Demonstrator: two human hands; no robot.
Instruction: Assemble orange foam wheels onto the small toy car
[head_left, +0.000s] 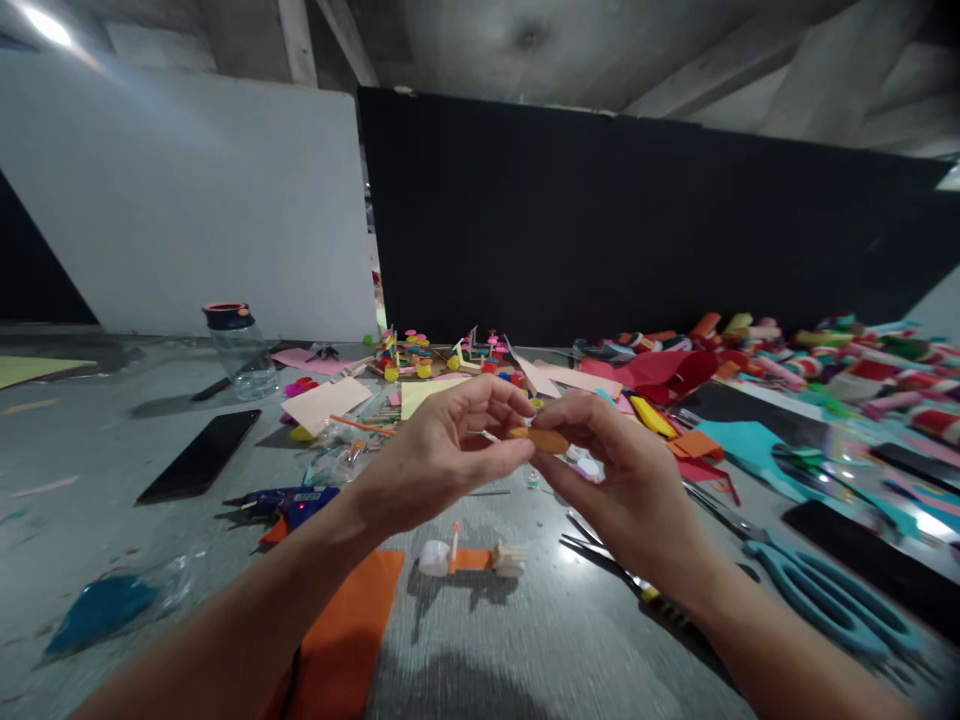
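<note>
My left hand (457, 440) and my right hand (619, 480) meet at the middle of the view, fingers closed in a pinch. Between their fingertips is a small flat orange piece with a rounded edge (549, 440), seen nearly edge-on. Something thin and whitish shows by the left fingers, too small to name. On the table below the hands stands a small model scooter (474, 560) with a white round front, an orange strip as its body and pale pieces at the rear. Orange sheet (352, 640) lies under my left forearm.
A blue glue gun (300, 503), a black phone (202, 455) and a water bottle (240, 350) are at the left. Blue-handled scissors (825, 595) and a second, dark-bladed pair (600, 552) lie at the right. Colourful paper scraps and small models line the back.
</note>
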